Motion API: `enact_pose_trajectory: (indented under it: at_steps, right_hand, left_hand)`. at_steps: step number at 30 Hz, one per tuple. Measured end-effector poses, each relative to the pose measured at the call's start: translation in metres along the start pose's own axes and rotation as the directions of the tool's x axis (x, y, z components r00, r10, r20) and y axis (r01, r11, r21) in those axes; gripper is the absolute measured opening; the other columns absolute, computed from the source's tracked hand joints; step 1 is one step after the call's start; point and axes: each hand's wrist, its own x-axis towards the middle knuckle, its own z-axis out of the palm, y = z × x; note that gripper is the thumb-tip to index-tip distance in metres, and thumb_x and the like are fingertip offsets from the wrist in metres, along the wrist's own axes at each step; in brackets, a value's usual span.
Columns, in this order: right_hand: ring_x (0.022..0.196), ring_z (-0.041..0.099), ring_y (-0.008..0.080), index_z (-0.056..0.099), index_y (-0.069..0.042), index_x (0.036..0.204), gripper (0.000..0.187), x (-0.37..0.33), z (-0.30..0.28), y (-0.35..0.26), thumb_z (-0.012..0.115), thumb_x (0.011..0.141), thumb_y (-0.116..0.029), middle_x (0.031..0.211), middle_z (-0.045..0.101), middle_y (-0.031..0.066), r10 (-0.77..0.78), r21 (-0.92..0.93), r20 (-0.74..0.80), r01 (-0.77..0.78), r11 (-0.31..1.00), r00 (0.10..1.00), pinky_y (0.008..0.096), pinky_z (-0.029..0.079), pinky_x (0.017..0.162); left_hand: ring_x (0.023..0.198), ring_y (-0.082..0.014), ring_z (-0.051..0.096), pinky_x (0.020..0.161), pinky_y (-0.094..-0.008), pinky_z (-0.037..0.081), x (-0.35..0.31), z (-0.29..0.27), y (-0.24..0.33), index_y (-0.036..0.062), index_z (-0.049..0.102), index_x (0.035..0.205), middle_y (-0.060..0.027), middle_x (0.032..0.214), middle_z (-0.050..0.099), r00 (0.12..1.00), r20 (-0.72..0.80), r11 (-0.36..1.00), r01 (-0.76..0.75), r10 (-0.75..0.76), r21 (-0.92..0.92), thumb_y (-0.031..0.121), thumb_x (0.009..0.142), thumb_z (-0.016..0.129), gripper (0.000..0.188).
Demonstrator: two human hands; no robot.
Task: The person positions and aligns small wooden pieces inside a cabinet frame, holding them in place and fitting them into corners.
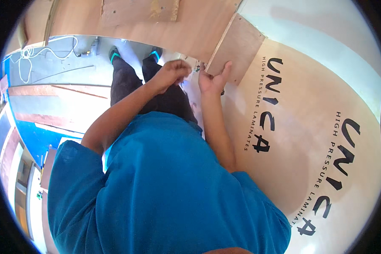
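Observation:
My left hand (172,75) is raised in front of my dark trousers, fingers curled inward. Anything within those fingers is too small or hidden to make out. Just to its right, my right hand (213,81) is at the lower corner of a small plywood panel (241,46). Its thumb lies against the panel's face and another finger shows at the left edge, while the remaining fingers are hidden. That panel joins a larger wooden board (194,29) running across the top of the view.
A pale laminate sheet (300,127) with black lettering fills the right side, beside a white surface (326,34). A white cable (27,53) lies coiled on the grey floor at far left. Wooden strips (51,91) and a blue sheet (51,139) lie below it.

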Motion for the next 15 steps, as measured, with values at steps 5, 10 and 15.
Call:
enact_pose_trajectory:
  at_steps: [5, 10, 15]
  right_hand:
    - [0.129, 0.047, 0.0296, 0.046, -0.015, 0.143, 0.059, 0.002, 0.000, -0.004, 0.060, 0.096, -0.049, 0.140, 0.052, 0.0068, 0.041, -0.045, 0.029, -0.039, 0.998, 0.999, 0.0513, 0.037, 0.110]
    - [0.130, 0.046, 0.0309, 0.044, -0.014, 0.146, 0.061, 0.001, 0.003, -0.004, 0.055, 0.099, -0.051, 0.143, 0.051, 0.0090, 0.041, -0.064, 0.002, -0.041, 0.997, 0.999, 0.0518, 0.037, 0.110]
    - [0.131, 0.046, 0.0315, 0.043, -0.014, 0.147, 0.062, 0.001, 0.002, -0.005, 0.054, 0.099, -0.051, 0.144, 0.050, 0.0101, 0.057, -0.064, 0.088, -0.051, 0.997, 0.995, 0.0521, 0.036, 0.111]
  left_hand:
    - [0.091, -0.0214, 0.063, 0.074, -0.0358, 0.050, 0.023, 0.022, 0.017, 0.0031, 0.057, 0.123, -0.0105, 0.107, 0.064, 0.993, -0.085, 0.917, -0.111, 0.085, -0.382, 0.023, 0.092, 0.071, 0.039]
    - [0.096, -0.0231, 0.067, 0.075, -0.0365, 0.056, 0.038, 0.032, 0.023, 0.0027, 0.058, 0.125, -0.0117, 0.115, 0.066, 0.975, -0.156, 0.889, -0.208, 0.157, -0.408, 0.019, 0.090, 0.075, 0.042]
    - [0.098, -0.0239, 0.068, 0.079, -0.0371, 0.059, 0.044, 0.026, 0.016, -0.0003, 0.058, 0.126, -0.0121, 0.115, 0.067, 0.960, -0.139, 0.881, -0.280, 0.244, -0.381, 0.016, 0.089, 0.074, 0.043]
